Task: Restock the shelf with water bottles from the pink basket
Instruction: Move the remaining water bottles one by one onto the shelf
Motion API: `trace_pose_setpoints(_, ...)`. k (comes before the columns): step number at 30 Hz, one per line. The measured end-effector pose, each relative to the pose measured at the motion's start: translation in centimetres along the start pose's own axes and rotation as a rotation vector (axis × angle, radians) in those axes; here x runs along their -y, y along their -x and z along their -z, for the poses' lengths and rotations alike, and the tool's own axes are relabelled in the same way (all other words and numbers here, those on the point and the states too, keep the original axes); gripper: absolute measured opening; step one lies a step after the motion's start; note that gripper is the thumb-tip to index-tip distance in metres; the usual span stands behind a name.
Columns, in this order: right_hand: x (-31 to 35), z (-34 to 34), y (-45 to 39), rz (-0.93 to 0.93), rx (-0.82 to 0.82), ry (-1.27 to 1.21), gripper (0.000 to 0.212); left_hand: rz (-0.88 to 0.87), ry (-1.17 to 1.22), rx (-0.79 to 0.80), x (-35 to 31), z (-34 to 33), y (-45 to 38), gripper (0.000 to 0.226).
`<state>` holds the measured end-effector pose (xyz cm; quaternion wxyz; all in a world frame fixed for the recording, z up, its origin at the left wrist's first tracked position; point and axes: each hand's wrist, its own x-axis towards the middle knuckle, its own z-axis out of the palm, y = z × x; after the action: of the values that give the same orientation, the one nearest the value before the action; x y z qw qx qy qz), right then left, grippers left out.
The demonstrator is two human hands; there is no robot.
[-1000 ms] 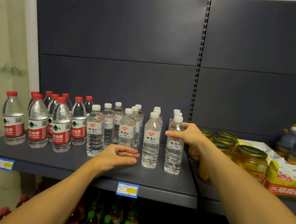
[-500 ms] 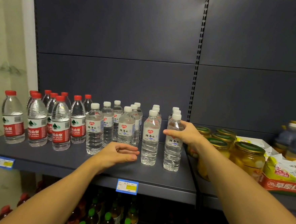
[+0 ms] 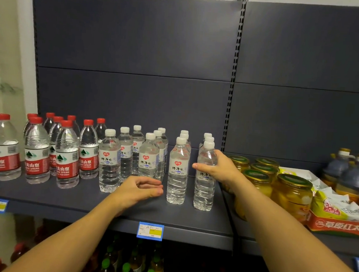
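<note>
Dark blue-grey metal shelving fills the view, with a plain back panel and a slotted upright post point(image 3: 232, 97) dividing two bays. On the left bay's shelf point(image 3: 42, 196) stand two groups of upright water bottles. At far left are red-capped bottles point(image 3: 67, 155) with red and white labels. Beside them are white-capped bottles point(image 3: 109, 162) with white labels, lined up in rows running front to back.

The right hand point(image 3: 216, 168) grasps the front white-capped bottle point(image 3: 204, 192) of the rightmost row, fingers wrapped around its upper body while its base rests on the shelf. The left hand point(image 3: 139, 189) hovers low over the shelf in front of the white-capped rows, fingers loosely curled and holding nothing. It sits just left of the neighbouring front bottle point(image 3: 177, 172).

On the right bay stand glass jars point(image 3: 291, 194) with green and gold lids holding yellow fruit. Next to them is a red and white cardboard tray point(image 3: 336, 225) of yellow packets, with dark bottles point(image 3: 352, 175) behind. Blue price tags point(image 3: 150, 231) are clipped to the shelf edge. Below, green-capped and red-capped bottles show dimly on a lower shelf.
</note>
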<state>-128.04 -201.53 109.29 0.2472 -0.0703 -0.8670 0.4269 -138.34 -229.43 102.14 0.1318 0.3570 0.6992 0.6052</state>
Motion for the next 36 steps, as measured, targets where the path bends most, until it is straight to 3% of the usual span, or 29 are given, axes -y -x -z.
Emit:
trace_pose_setpoints(9,0.6,0.1,0.0,0.008,0.015,0.097,0.09,-0.013,-0.016,-0.021,-0.4,0.0,-0.3,0.109)
trace_pose_setpoints(19,0.0,0.5,-0.5,-0.05,0.023,0.041,0.084,-0.01,-0.048,-0.037,-0.8,0.1,-1.0,0.107)
trace_pose_setpoints(24,0.1,0.8,-0.4,-0.058,0.024,0.088,0.078,-0.029,-0.078,-0.069,-0.7,0.2,-1.2,0.089)
trace_pose_setpoints(27,0.2,0.8,0.0,-0.054,0.011,0.121,0.087,-0.039,-0.093,-0.094,-0.7,0.5,-0.9,0.077)
trace_pose_setpoints(30,0.6,0.6,0.8,-0.071,-0.033,0.159,0.101,-0.07,-0.097,-0.15,-0.8,1.1,-0.5,0.082)
trace_pose_setpoints(36,2.0,-0.6,3.9,-0.063,-0.221,0.202,0.095,-0.161,-0.188,-0.222,-1.4,2.8,1.5,0.079)
